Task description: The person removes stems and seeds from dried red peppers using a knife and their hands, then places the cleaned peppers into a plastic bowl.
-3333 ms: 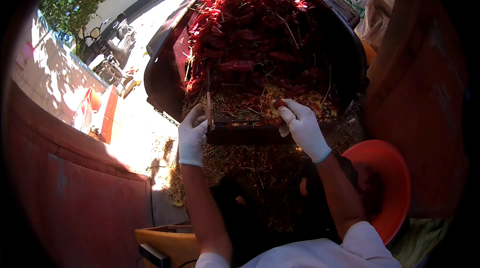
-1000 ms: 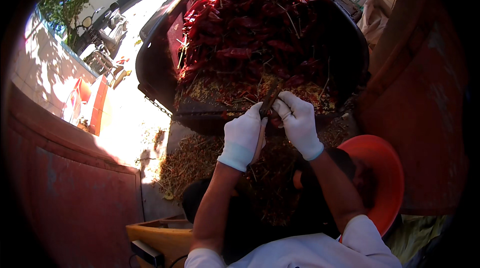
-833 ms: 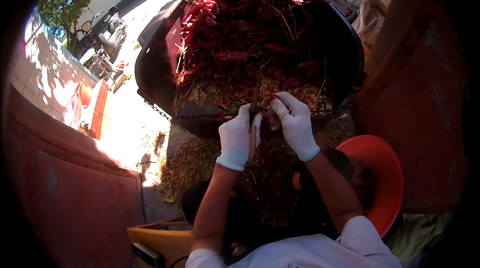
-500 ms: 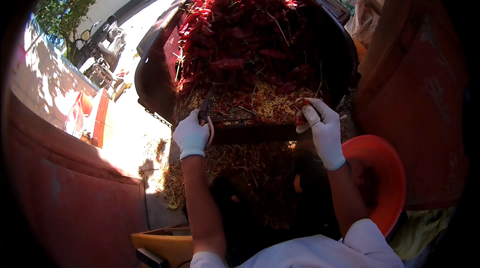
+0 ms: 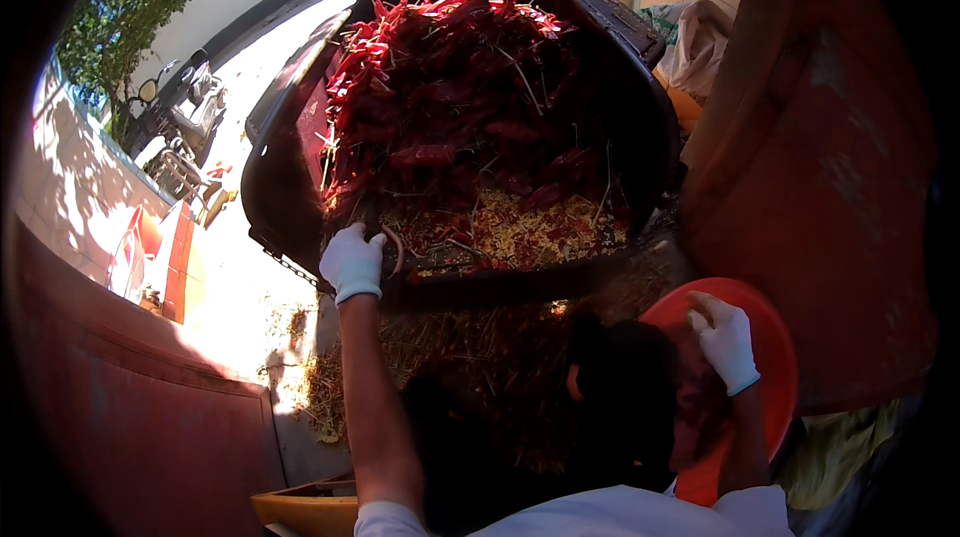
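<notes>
Scissors (image 5: 401, 252) are gripped by the left hand (image 5: 352, 262) near peppers (image 5: 450, 102); the right hand (image 5: 727, 342) is held over a basin (image 5: 778, 357), grip unclear.

I've got left hand (image 5: 352, 262) left of centre, white-gloved, fingers curled in; left forearm (image 5: 376, 402) rising steeply from bottom edge. My right hand (image 5: 727, 345), lower right, gloved, fingers bent, pointing upper left.

The yellow-brown box (image 5: 305, 510) is cut off below, while shadow obscures the contents (image 5: 700, 407) of the orange basin (image 5: 779, 347).
</notes>
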`<state>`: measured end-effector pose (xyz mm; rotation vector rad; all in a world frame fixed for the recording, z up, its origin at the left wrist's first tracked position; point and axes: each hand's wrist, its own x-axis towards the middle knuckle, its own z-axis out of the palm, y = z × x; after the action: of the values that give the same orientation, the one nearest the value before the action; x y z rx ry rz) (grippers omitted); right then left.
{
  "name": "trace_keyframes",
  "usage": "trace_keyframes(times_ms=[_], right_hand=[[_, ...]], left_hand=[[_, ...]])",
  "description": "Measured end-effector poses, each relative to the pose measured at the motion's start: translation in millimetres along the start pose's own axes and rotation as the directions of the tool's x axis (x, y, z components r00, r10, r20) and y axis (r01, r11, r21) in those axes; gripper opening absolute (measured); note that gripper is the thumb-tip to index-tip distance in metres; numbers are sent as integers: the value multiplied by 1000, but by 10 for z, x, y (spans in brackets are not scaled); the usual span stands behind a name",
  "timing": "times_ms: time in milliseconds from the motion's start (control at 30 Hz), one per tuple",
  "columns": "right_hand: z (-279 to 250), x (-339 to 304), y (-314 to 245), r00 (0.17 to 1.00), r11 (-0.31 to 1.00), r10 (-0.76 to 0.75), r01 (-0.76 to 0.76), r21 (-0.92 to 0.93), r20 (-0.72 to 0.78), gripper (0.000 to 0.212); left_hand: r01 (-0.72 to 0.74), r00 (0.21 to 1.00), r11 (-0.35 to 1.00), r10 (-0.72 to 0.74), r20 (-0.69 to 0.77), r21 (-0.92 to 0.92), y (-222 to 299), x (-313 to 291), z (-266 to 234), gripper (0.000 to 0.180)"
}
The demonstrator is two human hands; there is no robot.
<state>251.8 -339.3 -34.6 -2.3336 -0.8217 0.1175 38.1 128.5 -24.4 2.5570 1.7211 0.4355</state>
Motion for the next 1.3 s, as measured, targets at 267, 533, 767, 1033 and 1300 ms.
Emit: trace_keyframes(times_ms=[267,533,767,1033,1300], right_hand=[[767,1343,-1333,990,731,8,-103,675,143,46],[1230,2087,-1385,944,634,328,-237,736,22,34],[1314,2165,-1341,943,497,330,-214,841,45,23],[1314,2102,-1430,933,702,337,-163,693,-123,30],[1360,2096,-1185,956,972,47,23,234,-291,21]], left_hand=[[-154,976,971,121,-179,-181,260,-288,-122,32],[-358,931,797,269,-245,-486,555,-638,-159,23],[-452,892,684,358,-276,-572,857,-838,-151,20],[-467,881,651,403,-249,-599,963,-985,-131,19],[-511,858,639,419,-298,-574,945,-991,-174,17]])
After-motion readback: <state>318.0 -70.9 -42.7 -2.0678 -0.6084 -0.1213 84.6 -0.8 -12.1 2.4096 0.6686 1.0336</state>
